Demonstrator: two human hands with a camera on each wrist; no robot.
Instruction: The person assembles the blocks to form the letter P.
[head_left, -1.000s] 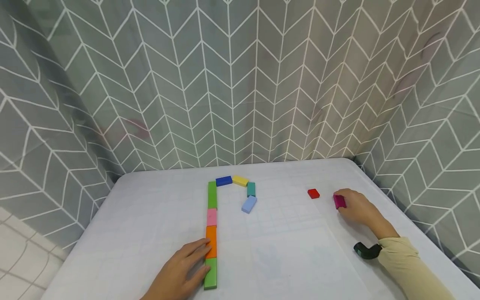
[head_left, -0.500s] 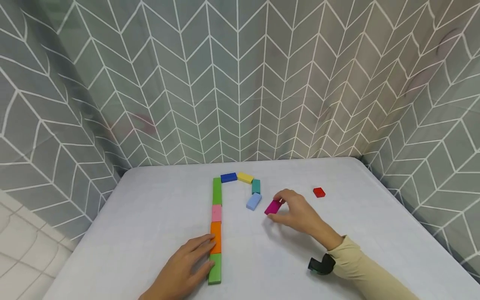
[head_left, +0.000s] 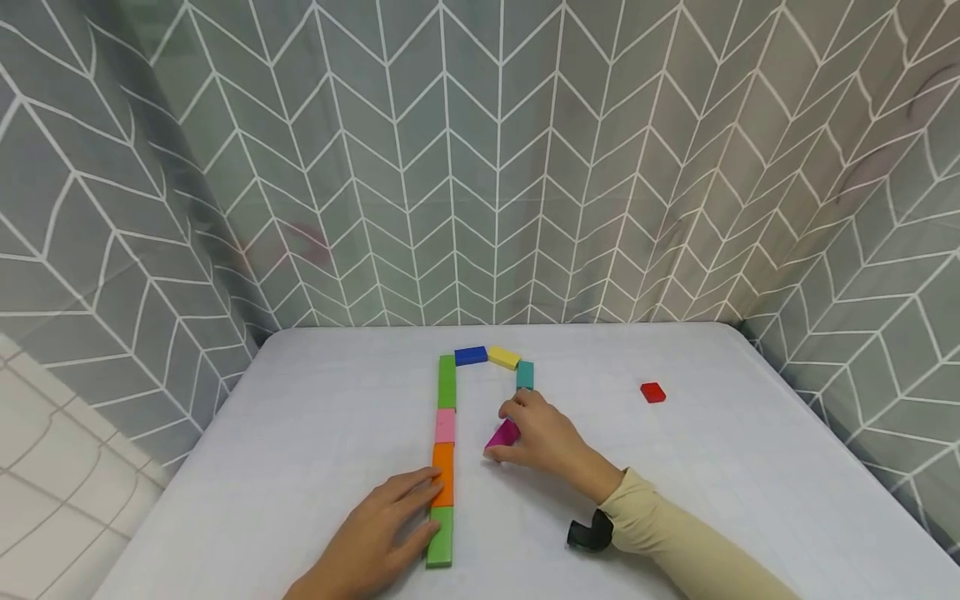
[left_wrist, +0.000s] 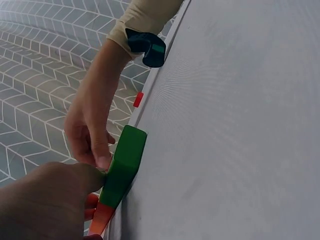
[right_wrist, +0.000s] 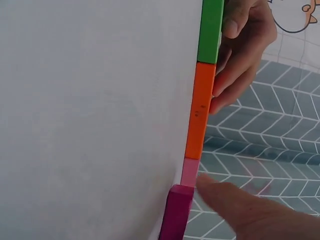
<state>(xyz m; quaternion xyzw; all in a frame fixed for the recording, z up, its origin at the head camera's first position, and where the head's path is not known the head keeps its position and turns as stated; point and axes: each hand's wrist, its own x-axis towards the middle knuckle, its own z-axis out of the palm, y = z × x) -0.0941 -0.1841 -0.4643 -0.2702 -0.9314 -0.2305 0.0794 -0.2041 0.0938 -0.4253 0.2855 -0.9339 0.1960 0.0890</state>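
My right hand (head_left: 519, 435) pinches a magenta block (head_left: 501, 436) and holds it tilted on the white table (head_left: 697, 467), just right of a straight line of blocks. That line runs green (head_left: 447, 381), pink (head_left: 445, 425), orange (head_left: 443, 475), green (head_left: 440, 537). My left hand (head_left: 414, 512) lies flat with straight fingers against the orange and near green blocks. A blue block (head_left: 470, 356), a yellow block (head_left: 503, 357) and a teal block (head_left: 524, 374) curve off the line's far end. In the right wrist view the magenta block (right_wrist: 177, 212) stands close beside the pink block (right_wrist: 190, 172).
A small red block (head_left: 652, 392) lies alone at the right of the table. Grey chevron-patterned curtains (head_left: 480, 167) close in the table at the back and on both sides. A black wrist camera mount (head_left: 588, 533) sits on the right forearm.
My right hand carried the magenta block from the table's right side leftward, past the red block, to a spot beside the block line. It now covers the light blue block. The left hand stayed put.
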